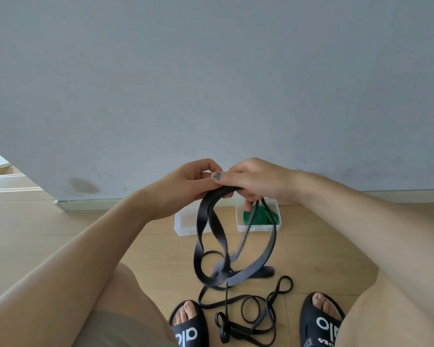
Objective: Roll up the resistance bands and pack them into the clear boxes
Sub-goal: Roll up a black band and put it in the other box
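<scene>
1. Where the two hands meet at the centre of the view, the fingers point(206, 176) of the left hand point(186, 184) curl and pinch the top of a black resistance band point(236, 246).
2. Right hand point(251, 181): its thumb lies across the same gathered top of the band, its other fingers are curled under it, and the two hands touch at the fingertips.
3. Black resistance band: several loops hang from the pinched point, twisted over one another; the lowest part of the loops is blurred.
4. Thinner black bands point(248, 319): these lie tangled on the floor point(60, 234) below the hanging loops, between the two feet.
5. Right clear box point(258, 227): it stands on the floor by the foot of the wall point(211, 83), behind the hanging band, and holds a coiled green band point(261, 216).
6. Left clear box point(186, 224): it stands just beside the right one, partly hidden by the left hand and the band; whether it holds anything cannot be told.
7. Black slides point(191, 329): one is on each foot at the lower edge of the view, with white lettering across the strap.
8. Both forearms enter from the lower corners, above the knees.
</scene>
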Available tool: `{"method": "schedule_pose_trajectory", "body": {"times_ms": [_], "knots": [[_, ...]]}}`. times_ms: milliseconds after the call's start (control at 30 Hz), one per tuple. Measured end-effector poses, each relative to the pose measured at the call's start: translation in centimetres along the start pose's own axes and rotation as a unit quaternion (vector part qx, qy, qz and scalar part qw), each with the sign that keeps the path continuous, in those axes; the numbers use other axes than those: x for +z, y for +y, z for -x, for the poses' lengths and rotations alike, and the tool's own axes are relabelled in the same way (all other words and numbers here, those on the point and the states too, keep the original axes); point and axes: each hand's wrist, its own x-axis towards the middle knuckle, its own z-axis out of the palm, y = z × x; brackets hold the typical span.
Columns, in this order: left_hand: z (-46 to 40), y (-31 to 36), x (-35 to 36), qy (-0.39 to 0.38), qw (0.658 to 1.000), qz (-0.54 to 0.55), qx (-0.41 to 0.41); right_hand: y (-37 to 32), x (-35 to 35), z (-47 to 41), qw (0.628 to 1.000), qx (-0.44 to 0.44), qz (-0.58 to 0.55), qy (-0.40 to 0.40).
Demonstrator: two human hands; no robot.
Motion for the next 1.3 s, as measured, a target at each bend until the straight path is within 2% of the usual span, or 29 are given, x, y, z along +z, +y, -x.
{"method": "schedule_pose_trajectory", "body": {"times_ms": [133, 367, 567, 800, 1200, 1300], "knots": [[0.4, -0.3, -0.2, -0.063, 0.997, 0.005, -0.053, -0.4, -1.0, 0.4, 0.999, -0.011, -0.016, 0.027], [0.9, 0.1, -0.5, -0.076, 0.996, 0.04, -0.003, -0.5, -1.6, 0.8, 0.993, -0.019, -0.111, 0.042], [1.1, 0.3, -0.7, -0.103, 0.989, 0.102, -0.024, -0.8, -2.4, 1.1, 0.982, -0.028, -0.172, 0.068], [1.2, 0.5, -0.8, -0.109, 0.992, 0.062, -0.024, -0.6, -2.8, 1.6, 0.981, -0.03, -0.179, 0.074], [1.3, 0.9, -0.5, 0.007, 0.999, 0.046, 0.009, -0.3, -3.3, 1.7, 0.985, -0.02, -0.146, 0.092], [1.2, 0.8, -0.8, 0.012, 0.999, 0.04, 0.024, -0.2, -3.4, 1.6, 0.984, -0.017, -0.14, 0.109]]}}
